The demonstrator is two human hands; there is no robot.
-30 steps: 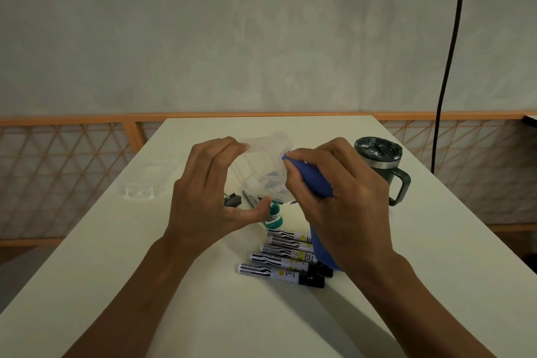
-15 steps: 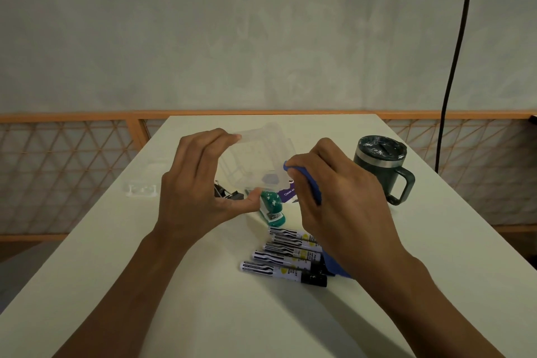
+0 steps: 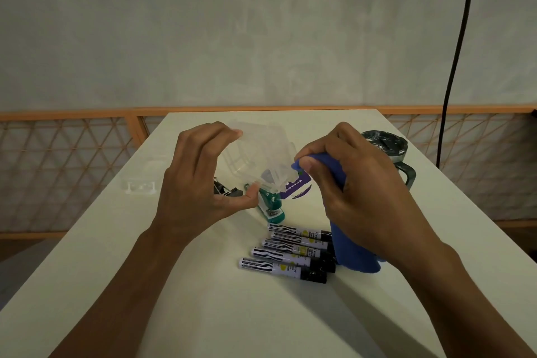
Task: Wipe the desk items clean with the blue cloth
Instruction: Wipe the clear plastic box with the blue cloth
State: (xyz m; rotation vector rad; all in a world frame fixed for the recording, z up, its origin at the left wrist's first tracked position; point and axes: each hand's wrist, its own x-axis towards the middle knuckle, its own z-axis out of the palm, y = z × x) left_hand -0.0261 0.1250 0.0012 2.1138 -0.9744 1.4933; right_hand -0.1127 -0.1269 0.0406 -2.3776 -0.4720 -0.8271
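My left hand (image 3: 197, 177) holds a clear plastic box (image 3: 258, 154) above the white desk (image 3: 174, 299), fingers over its top edge and thumb under its lower corner. My right hand (image 3: 357, 195) grips the blue cloth (image 3: 354, 253) and presses a fold of it against the box's right edge; the rest of the cloth hangs down to the desk. Below the box lie a teal stapler (image 3: 271, 208), a black binder clip (image 3: 225, 190) and a purple-and-white sticker (image 3: 296, 187). Several black-and-white markers (image 3: 287, 253) lie side by side in front.
A dark green lidded mug (image 3: 386, 151) with a handle stands right of my right hand. A clear plastic lid (image 3: 141, 180) lies on the desk's left side. An orange lattice rail runs behind the desk, and a black cable (image 3: 456, 46) hangs at the right.
My left hand has turned the clear box and shifted a little left. My right hand with the cloth has slid along the box's right edge.
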